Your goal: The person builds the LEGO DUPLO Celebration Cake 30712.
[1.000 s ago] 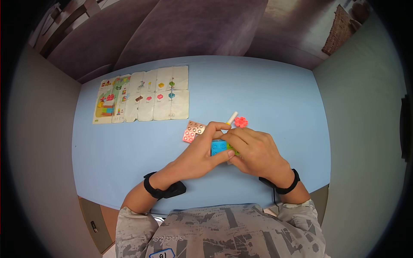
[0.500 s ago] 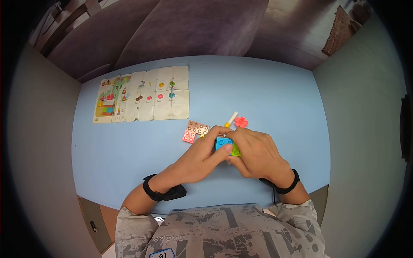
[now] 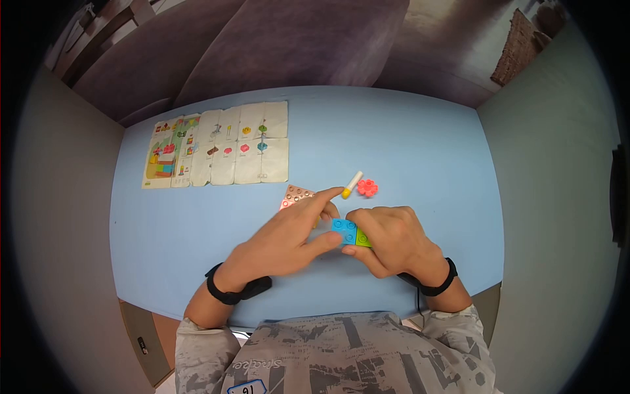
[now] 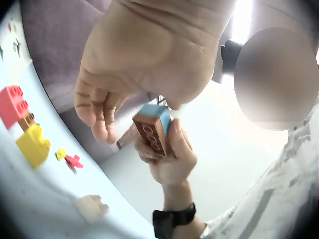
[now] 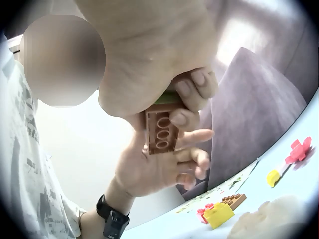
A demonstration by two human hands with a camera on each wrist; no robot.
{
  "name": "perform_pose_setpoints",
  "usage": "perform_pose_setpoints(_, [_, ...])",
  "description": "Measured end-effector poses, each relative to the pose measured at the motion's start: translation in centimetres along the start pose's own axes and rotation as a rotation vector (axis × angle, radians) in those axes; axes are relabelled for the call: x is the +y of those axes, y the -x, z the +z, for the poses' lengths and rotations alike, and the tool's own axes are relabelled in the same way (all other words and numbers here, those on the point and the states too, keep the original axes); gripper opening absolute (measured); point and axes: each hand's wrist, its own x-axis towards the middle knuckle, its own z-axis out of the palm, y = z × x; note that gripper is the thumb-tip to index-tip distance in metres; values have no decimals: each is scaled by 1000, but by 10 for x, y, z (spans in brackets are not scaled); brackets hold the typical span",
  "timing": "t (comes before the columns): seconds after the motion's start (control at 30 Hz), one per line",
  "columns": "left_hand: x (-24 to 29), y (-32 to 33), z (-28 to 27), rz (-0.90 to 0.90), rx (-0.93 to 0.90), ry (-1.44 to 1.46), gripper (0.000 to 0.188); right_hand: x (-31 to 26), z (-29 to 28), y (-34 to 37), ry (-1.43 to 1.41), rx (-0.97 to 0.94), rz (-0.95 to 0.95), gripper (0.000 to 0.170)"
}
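Observation:
My right hand [image 3: 400,243] grips a small stack of bricks, a blue brick [image 3: 340,226] beside a green one [image 3: 363,238]. The stack's brown underside [image 4: 151,134] faces down, and its hollow tubes also show in the right wrist view. Beside the blue brick, my left hand [image 3: 279,243] has its fingers extended and its thumb at the brick's left part; whether the thumb touches is unclear. Part of the green brick lies hidden under the right fingers.
Beyond the hands lie a white stick with a yellow end [image 3: 346,194] and a pink flower [image 3: 367,188]. Brown and pink bricks [image 3: 298,192] and a yellow brick [image 4: 34,145] sit by my left hand. A creased picture sheet [image 3: 246,164] lies at the back left.
My left hand has loosened its hold and drawn left, its fingers straightening. The blue and green stack has shifted slightly right and nearer the body, still in my right hand.

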Motion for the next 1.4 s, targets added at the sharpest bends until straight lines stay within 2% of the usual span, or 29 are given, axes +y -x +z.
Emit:
perform_pose_setpoints(0.07, [-18, 3, -5, 157, 1, -164, 72, 0, -11, 0, -13, -147, 86, 42])
perform_pose_setpoints(0.1, [-22, 3, -4, 157, -6, -256, 73, 0, -13, 0, -22, -221, 130, 42])
perform_pose_setpoints(0.2, [-33, 9, 4, 139, -8, -485, 74, 4, -8, 1, -20, -273, 193, 42])
perform_pose_setpoints(0.3, [-50, 7, 16, 129, -5, -614, 73, 0, 4, 1, -39, -371, 196, 40])
perform_pose_setpoints(0.37, [-56, 6, 20, 120, -33, -681, 70, -2, 18, 5, -89, -370, 137, 39])
perform_pose_setpoints(0.5, [-59, 5, 17, 166, 36, -697, 58, -5, 34, 6, -105, -453, 96, 36])
perform_pose_setpoints(0.77, [-66, 4, 14, 230, 132, -687, 38, -4, 53, 5, -18, -374, 28, 41])
perform_pose_setpoints(0.87, [-66, 2, 13, 198, 93, -676, 33, -2, 57, 5, 16, -338, 40, 39])
perform_pose_setpoints(0.97, [-59, 1, 10, 179, 50, -666, 33, 0, 63, 8, 52, -300, 73, 39])
perform_pose_setpoints(1.07, [-58, 0, 12, 275, 123, -675, 36, 2, 66, 8, 77, -278, 89, 40])
perform_pose_setpoints(1.17, [-52, 0, 13, 288, 164, -651, 38, 3, 67, 8, 104, -240, 88, 41])
perform_pose_setpoints(1.4, [-38, 4, 10, 224, 153, -517, 36, 4, 65, 7, 127, -216, 83, 42])
